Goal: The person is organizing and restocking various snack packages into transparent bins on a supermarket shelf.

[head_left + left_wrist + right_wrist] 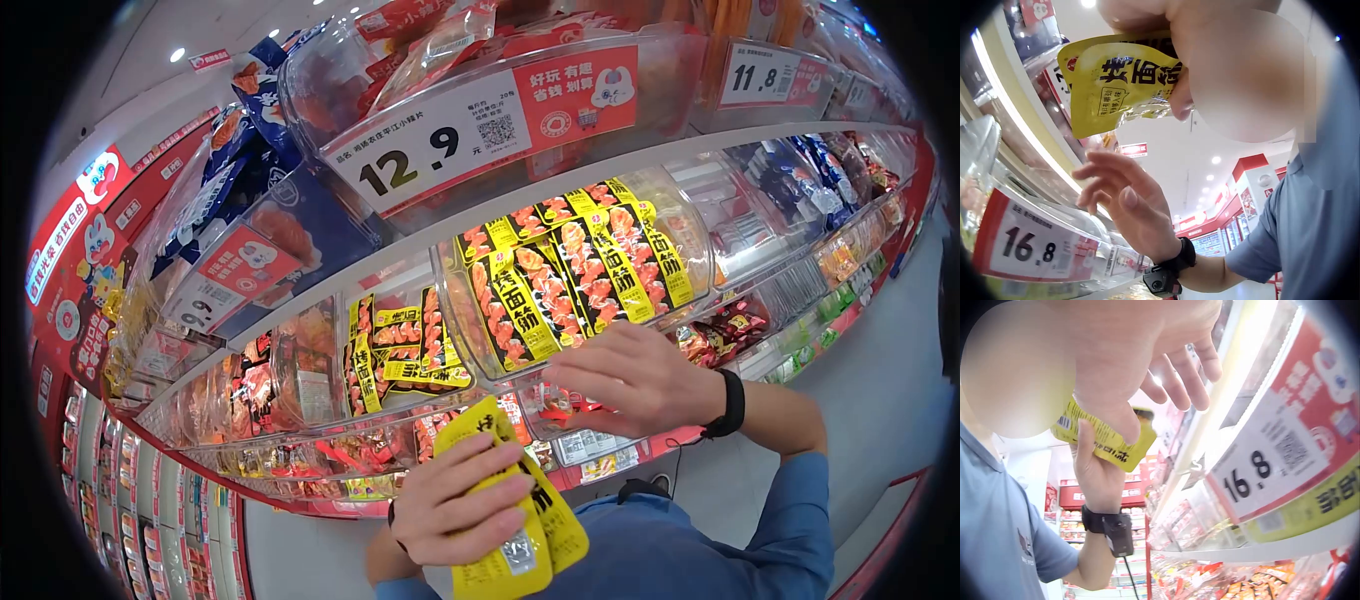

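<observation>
My left hand (462,502) grips yellow snack packets (548,535) with black Chinese lettering, held in front of my body. In the left wrist view, two overlapping packets (1122,78) show between the fingers and thumb. My right hand (645,382) holds nothing, its fingers loosely bent at the front edge of a clear bin (470,335). Rows of yellow-and-black packets (570,275) with pictures of red food fill that bin. In the right wrist view, the right hand (1147,350) hangs palm showing, with fingers spread and relaxed.
Left of the bin, another compartment holds similar yellow-and-black packets (405,345). Above is a shelf bin with a 12.9 price card (440,150). A 16.8 card (1266,465) fronts the nearer bin. Lower shelves carry red packets (720,330); the floor (850,400) lies right.
</observation>
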{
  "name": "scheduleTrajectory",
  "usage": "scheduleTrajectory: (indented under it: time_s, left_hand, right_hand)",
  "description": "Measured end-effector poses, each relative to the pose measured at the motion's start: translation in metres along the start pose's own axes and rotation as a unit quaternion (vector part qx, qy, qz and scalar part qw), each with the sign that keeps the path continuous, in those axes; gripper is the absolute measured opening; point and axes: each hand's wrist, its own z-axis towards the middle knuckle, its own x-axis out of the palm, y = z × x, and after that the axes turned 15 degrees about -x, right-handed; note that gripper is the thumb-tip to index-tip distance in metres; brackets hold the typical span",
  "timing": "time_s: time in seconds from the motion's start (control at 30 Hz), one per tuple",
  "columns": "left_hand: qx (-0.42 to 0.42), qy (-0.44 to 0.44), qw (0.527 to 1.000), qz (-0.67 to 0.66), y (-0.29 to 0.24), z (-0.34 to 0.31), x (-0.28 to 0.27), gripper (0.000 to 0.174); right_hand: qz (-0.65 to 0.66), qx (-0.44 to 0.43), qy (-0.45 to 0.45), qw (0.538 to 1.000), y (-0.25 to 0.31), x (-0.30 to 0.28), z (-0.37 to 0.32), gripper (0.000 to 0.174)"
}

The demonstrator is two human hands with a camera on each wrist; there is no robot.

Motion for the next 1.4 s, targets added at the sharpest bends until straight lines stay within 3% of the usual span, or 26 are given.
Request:
scheduleTrajectory:
  time_s: [0.1,0.23,0.33,0.43,0.53,0.7,0.8,1.03,1.13,1.2,1.27,1.33,1.37,1.4]
  left_hand:
    - [0.057,0.029,0.998,-0.023,-0.001,0.007,0.015,0.023]
    - [0.084,-0.011,0.995,-0.053,0.001,0.011,0.03,0.02]
    - [0.051,-0.041,0.993,-0.098,0.001,0.009,0.039,0.022]
    - [0.035,-0.046,0.986,-0.154,0.003,0.005,0.042,0.026]
    - [-0.024,-0.068,0.985,-0.159,0.006,-0.004,0.044,0.03]
    - [-0.029,-0.094,0.993,-0.061,0.027,-0.01,0.043,0.03]
    - [-0.011,-0.055,0.998,0.007,0.024,-0.009,0.038,0.032]
    - [0.02,-0.022,0.992,0.124,0.017,-0.012,0.04,0.032]
    - [0.019,-0.036,0.984,0.172,0.015,-0.015,0.04,0.029]
    - [0.018,-0.053,0.977,0.206,0.015,-0.015,0.042,0.028]
    - [0.017,-0.081,0.967,0.24,0.016,-0.012,0.045,0.028]
    - [0.025,-0.074,0.963,0.259,0.024,-0.008,0.048,0.029]
    - [0.031,-0.07,0.96,0.269,0.03,-0.006,0.051,0.029]
    - [0.039,-0.067,0.957,0.278,0.035,-0.003,0.054,0.03]
  right_hand:
    - [0.034,-0.013,-0.008,0.999,0.018,0.007,0.018,0.039]
    - [0.075,-0.01,-0.059,0.995,0.021,0.013,0.018,0.035]
    - [0.063,-0.01,-0.039,0.997,0.025,0.007,0.017,0.032]
    - [0.045,-0.069,-0.089,0.993,0.023,0.01,0.012,0.027]
    - [-0.134,-0.134,-0.07,0.979,0.018,0.0,0.012,0.022]
    - [-0.233,-0.137,-0.003,0.963,-0.005,-0.01,-0.002,0.018]
    - [-0.23,-0.139,0.02,0.963,-0.011,-0.02,0.001,0.022]
    - [-0.273,-0.115,0.014,0.955,-0.019,-0.016,0.0,0.018]
    - [-0.25,-0.047,-0.004,0.967,-0.022,-0.018,0.004,0.014]
    - [-0.088,0.151,-0.02,0.984,-0.014,-0.021,0.009,0.02]
    - [0.132,0.304,-0.024,0.943,-0.01,-0.02,0.013,0.028]
    - [0.393,0.399,-0.017,0.828,-0.008,-0.017,0.015,0.036]
    - [0.443,0.428,-0.014,0.787,-0.005,-0.017,0.019,0.033]
    - [0.419,0.414,-0.021,0.808,-0.007,-0.011,0.015,0.031]
